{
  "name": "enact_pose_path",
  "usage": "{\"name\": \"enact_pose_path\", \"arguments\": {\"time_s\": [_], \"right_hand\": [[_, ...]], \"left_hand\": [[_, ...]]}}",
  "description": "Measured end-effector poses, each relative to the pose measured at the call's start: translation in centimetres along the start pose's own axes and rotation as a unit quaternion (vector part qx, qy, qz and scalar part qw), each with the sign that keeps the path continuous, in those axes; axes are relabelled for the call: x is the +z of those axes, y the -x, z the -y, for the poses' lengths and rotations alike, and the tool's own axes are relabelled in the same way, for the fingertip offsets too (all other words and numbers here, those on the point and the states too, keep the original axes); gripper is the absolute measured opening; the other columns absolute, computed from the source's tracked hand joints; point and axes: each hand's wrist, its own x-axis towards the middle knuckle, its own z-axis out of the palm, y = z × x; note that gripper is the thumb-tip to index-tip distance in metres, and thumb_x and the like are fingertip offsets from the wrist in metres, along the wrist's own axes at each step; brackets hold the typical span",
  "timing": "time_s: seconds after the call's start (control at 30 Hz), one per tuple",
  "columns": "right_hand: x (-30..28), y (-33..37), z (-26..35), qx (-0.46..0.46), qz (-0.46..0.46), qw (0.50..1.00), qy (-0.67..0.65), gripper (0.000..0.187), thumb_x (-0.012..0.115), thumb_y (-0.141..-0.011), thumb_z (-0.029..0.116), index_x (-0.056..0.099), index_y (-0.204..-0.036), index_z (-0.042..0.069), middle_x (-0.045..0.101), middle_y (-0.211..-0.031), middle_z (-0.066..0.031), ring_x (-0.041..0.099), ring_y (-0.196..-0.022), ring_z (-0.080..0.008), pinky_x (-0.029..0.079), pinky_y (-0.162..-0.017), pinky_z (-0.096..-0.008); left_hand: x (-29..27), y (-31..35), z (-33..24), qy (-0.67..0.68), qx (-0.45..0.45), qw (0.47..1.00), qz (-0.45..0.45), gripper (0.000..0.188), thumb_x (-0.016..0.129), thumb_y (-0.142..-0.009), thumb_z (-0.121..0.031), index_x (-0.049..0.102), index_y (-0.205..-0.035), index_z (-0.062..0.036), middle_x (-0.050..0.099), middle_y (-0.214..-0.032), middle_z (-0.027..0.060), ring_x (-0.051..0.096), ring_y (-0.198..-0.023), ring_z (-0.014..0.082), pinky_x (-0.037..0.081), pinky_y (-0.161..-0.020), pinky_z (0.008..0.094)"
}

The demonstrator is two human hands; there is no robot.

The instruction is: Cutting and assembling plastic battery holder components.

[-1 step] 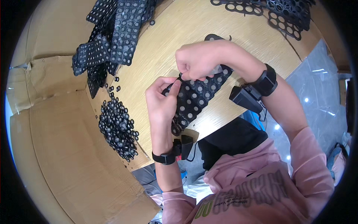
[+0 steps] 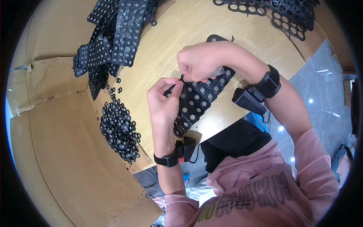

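A black sheet of moulded rubber rings with pale round centres [image 2: 203,90] lies slantwise on the table in front of me. My left hand [image 2: 164,100] pinches its left edge between thumb and index finger. Against that same spot, my right hand [image 2: 200,64] is curled, its fingertips closed on the sheet's edge close to my left thumb. The small piece between the fingertips is mostly hidden by the fingers. Beyond my right hand, the far end of the sheet [image 2: 216,38] shows.
Loose black rings [image 2: 119,130] are heaped at the table's left edge, beside a cardboard wall [image 2: 72,151]. Several full ring sheets [image 2: 128,34] are piled at the far left. Emptied sheets with open holes [image 2: 291,24] lie at the far right. A single ring [image 2: 154,23] sits near the pile.
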Motion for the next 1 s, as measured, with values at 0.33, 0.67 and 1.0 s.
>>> {"name": "enact_pose_path", "arguments": {"time_s": [0.33, 0.67, 1.0], "right_hand": [[-1.1, 0.5, -0.5, -0.006, 0.072, 0.994, -0.083, 0.025, 0.059, -0.086, 0.015, 0.063, -0.070, -0.003, 0.061, -0.058, -0.0085, 0.057, -0.045, -0.0142, 0.044, -0.040, -0.0258], [-0.3, 2.2, 0.4, 0.008, 0.105, 0.979, -0.174, 0.031, 0.055, -0.091, 0.018, 0.061, -0.070, -0.005, 0.065, -0.062, -0.0105, 0.063, -0.049, -0.0156, 0.049, -0.044, -0.0263], [1.8, 2.7, 0.1, 0.031, 0.079, 0.988, -0.129, 0.029, 0.050, -0.091, 0.011, 0.061, -0.070, -0.005, 0.067, -0.065, -0.0111, 0.066, -0.053, -0.0160, 0.052, -0.051, -0.0270]], "left_hand": [[-3.4, 0.1, -1.6, -0.080, 0.007, 0.988, 0.134, 0.009, 0.064, -0.088, -0.001, 0.060, -0.096, 0.0006, 0.069, -0.085, 0.0037, 0.055, -0.071, 0.0026, 0.041, -0.062, 0.0177], [-3.2, 0.6, -0.9, -0.175, 0.135, 0.965, 0.139, 0.027, 0.066, -0.080, -0.003, 0.059, -0.107, 0.0025, 0.068, -0.088, 0.0191, 0.066, -0.079, 0.0245, 0.049, -0.072, 0.0316], [-2.3, 1.3, -1.8, -0.195, 0.044, 0.967, 0.160, 0.017, 0.067, -0.087, -0.009, 0.062, -0.098, 0.0025, 0.063, -0.080, 0.0047, 0.055, -0.079, 0.0090, 0.044, -0.073, 0.0238]]}}
